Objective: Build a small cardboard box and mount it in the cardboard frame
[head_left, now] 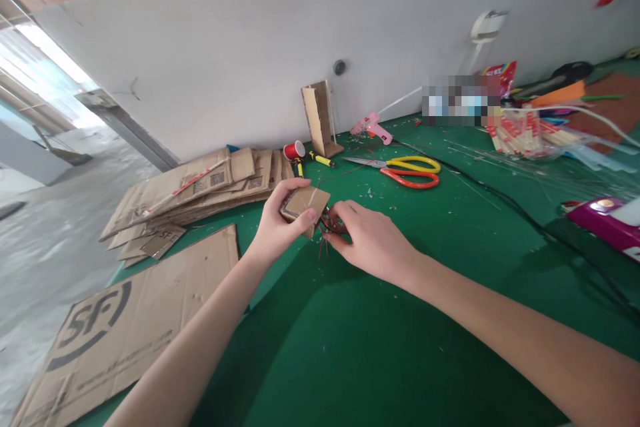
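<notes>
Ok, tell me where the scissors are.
In the head view, the scissors lie right of centre on the green table, beyond the right hand and just nearer than the pink glue gun.

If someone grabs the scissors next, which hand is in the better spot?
Probably the right hand: it's nearer the yellow-and-red-handled scissors, though busy beside thin red strands. The left hand is farther away, gripping a small cardboard piece.

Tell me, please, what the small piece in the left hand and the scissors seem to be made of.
Small piece: likely cardboard, matt, judging by its dull brown face. Scissors: silvery-grey blades, likely metal; smooth, bright yellow and red handles, probably plastic.
</notes>
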Action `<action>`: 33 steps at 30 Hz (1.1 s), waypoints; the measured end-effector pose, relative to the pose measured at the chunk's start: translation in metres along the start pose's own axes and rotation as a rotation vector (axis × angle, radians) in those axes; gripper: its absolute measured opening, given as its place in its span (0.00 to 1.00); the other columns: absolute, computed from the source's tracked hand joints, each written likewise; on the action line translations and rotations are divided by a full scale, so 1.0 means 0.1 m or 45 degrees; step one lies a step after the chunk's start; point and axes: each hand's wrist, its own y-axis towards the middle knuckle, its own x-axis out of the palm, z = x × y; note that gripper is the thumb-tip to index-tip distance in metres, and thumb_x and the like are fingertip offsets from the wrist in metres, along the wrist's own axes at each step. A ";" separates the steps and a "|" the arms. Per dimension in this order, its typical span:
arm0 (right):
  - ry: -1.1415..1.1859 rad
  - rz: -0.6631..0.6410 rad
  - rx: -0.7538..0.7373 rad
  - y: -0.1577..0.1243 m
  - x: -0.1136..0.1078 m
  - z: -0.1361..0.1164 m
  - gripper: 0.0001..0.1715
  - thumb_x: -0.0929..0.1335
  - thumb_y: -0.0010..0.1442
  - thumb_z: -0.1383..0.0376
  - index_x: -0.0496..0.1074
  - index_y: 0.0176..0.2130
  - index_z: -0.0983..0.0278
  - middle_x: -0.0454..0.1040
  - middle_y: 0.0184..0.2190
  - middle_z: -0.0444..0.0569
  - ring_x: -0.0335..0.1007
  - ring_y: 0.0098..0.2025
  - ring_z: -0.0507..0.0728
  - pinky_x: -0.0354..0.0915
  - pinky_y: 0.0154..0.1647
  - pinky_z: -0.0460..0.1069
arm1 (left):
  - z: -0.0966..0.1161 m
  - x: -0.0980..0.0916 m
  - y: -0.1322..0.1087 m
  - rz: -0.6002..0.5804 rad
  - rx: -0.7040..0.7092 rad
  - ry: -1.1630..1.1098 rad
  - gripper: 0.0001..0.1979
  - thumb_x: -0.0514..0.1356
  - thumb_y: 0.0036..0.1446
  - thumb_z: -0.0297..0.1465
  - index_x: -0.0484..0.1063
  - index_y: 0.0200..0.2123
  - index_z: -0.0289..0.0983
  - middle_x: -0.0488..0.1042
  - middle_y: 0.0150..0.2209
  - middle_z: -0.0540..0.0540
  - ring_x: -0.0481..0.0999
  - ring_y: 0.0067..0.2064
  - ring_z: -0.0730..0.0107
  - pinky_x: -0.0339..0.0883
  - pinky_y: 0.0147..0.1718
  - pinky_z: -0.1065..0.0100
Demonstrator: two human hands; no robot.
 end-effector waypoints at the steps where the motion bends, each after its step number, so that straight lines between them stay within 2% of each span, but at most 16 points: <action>1: -0.073 0.031 -0.021 -0.01 0.03 -0.01 0.08 0.66 0.61 0.63 0.67 0.41 0.63 0.73 0.40 0.50 0.73 0.35 0.58 0.59 0.25 0.49 | -0.03 0.01 -0.01 0.006 -0.015 -0.025 0.22 0.65 0.49 0.40 0.69 0.46 0.39 0.71 0.45 0.45 0.72 0.45 0.63 0.67 0.44 0.65; 7: -0.305 0.136 -0.088 0.01 0.18 0.00 0.12 0.60 0.66 0.68 0.70 0.44 0.65 0.71 0.48 0.53 0.71 0.40 0.58 0.60 0.23 0.50 | -0.16 0.09 -0.06 0.023 -0.174 -0.275 0.28 0.67 0.48 0.38 0.66 0.52 0.41 0.70 0.47 0.45 0.72 0.45 0.65 0.69 0.39 0.70; 11: -0.370 0.149 -0.150 0.01 0.24 0.01 0.14 0.59 0.65 0.71 0.71 0.45 0.66 0.69 0.50 0.55 0.69 0.42 0.60 0.65 0.29 0.51 | -0.22 0.11 -0.08 0.043 -0.256 -0.388 0.31 0.69 0.46 0.39 0.66 0.53 0.41 0.71 0.45 0.45 0.72 0.43 0.66 0.68 0.38 0.70; 17: -0.247 0.192 -0.110 0.01 0.33 -0.01 0.16 0.61 0.61 0.73 0.69 0.48 0.70 0.66 0.53 0.59 0.66 0.48 0.63 0.69 0.43 0.56 | -0.23 0.16 -0.10 0.030 -0.403 -0.485 0.28 0.69 0.45 0.38 0.67 0.49 0.39 0.71 0.40 0.47 0.72 0.36 0.71 0.69 0.32 0.73; 24: -0.154 0.156 -0.047 0.05 0.40 0.07 0.15 0.60 0.60 0.75 0.68 0.46 0.70 0.66 0.52 0.59 0.68 0.44 0.62 0.70 0.40 0.56 | -0.25 0.24 -0.14 0.051 -0.471 -0.497 0.28 0.70 0.43 0.39 0.67 0.48 0.38 0.71 0.38 0.48 0.71 0.32 0.74 0.69 0.31 0.73; 33: 0.025 0.136 -0.128 0.06 0.42 0.17 0.12 0.61 0.59 0.77 0.68 0.42 0.69 0.69 0.48 0.57 0.62 0.49 0.62 0.66 0.49 0.57 | -0.33 0.27 -0.19 0.048 -0.485 -0.623 0.28 0.70 0.43 0.39 0.67 0.48 0.39 0.71 0.38 0.48 0.72 0.34 0.73 0.69 0.31 0.73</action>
